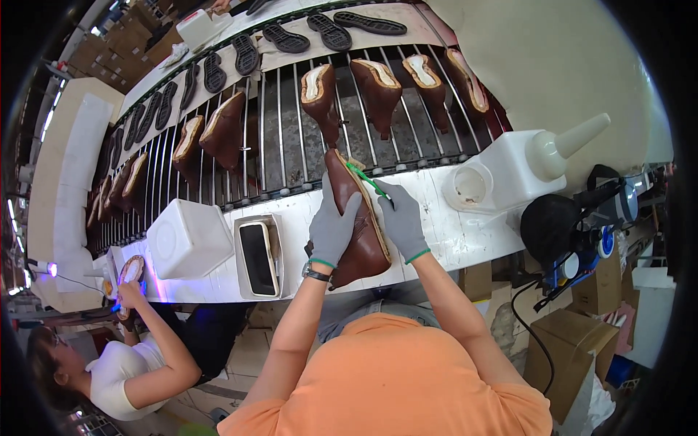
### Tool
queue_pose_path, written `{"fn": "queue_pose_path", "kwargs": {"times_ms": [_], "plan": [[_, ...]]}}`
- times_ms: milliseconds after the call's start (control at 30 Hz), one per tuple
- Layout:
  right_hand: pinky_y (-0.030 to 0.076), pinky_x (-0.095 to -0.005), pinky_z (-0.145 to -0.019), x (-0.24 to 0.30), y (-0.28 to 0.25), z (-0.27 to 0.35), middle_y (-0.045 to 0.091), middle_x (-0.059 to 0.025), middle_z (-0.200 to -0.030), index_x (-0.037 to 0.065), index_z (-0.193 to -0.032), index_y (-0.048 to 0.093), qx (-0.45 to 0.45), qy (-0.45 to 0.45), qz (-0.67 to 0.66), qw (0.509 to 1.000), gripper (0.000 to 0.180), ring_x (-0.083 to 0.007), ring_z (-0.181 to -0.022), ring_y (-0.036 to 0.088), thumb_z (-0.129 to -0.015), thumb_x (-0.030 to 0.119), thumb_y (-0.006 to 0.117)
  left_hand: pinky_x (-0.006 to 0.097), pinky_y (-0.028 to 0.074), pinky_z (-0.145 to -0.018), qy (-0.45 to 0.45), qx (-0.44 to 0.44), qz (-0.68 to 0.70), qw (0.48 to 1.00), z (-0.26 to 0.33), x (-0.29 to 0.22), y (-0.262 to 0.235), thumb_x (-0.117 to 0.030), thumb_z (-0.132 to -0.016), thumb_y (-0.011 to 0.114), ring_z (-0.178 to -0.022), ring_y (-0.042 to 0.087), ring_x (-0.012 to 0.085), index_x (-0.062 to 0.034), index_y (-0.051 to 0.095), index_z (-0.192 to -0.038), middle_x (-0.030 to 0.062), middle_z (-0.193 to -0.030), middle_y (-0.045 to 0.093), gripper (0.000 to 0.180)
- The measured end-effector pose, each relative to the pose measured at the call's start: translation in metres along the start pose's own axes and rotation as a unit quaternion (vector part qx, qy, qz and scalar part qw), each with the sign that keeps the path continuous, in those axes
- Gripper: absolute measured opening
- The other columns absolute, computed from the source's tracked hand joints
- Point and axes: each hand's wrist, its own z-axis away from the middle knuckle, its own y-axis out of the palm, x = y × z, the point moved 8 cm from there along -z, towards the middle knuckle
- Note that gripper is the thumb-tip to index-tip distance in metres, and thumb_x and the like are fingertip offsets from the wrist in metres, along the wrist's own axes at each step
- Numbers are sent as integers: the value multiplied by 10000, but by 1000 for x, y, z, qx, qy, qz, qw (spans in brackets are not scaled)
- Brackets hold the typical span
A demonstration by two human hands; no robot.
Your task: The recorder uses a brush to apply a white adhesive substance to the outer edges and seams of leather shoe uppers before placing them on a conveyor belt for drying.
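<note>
My left hand (333, 227), in a grey work glove, grips a brown leather boot upper (366, 251) over the table's front edge. The boot is tilted, its narrow end pointing away from me and its pale sole edge to the right. My gloved right hand (403, 224) is closed round a thin green-handled brush (369, 180). The brush's far end reaches the sole edge near the boot's narrow end; contact cannot be made out exactly. Beyond my hands, several similar brown boots (376, 78) rest on the roller conveyor, soles up.
Black soles (287, 38) line the conveyor's far side. A white squeeze bottle (520, 171) and a clear cup (467, 184) stand at right. At left are a white container (187, 240) and a phone (258, 258) in a tray. A co-worker (131, 370) at far left holds a shoe.
</note>
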Motion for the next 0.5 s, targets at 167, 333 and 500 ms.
{"fn": "queue_pose_path", "kwargs": {"times_ms": [167,333,500], "plan": [[480,-341,-789,7,5,9,608,-149,-1011,32,-1182,624,15,-7,-25,1000,292,-290,-887,617,-905,41,532,493,485,-792,-5,10,-2,1000,-2,4,3,-571,-941,411,-935,625,482,-177,131,-1542,289,-1062,648,771],[485,-386,-783,5,9,5,585,-152,-1013,39,-1162,605,63,7,24,998,266,-351,-895,596,-913,80,522,494,471,-793,-5,-12,-8,1000,-7,3,7,-504,-968,423,-966,608,486,-155,226,-1523,293,-1101,635,684],[494,-412,-788,7,19,1,585,-137,-1045,70,-1189,585,103,10,121,987,285,-358,-919,599,-923,113,496,476,471,-819,-17,-19,-6,1000,-5,-6,1,-483,-975,427,-997,604,480,-135,290,-1500,271,-1179,615,645]]}}
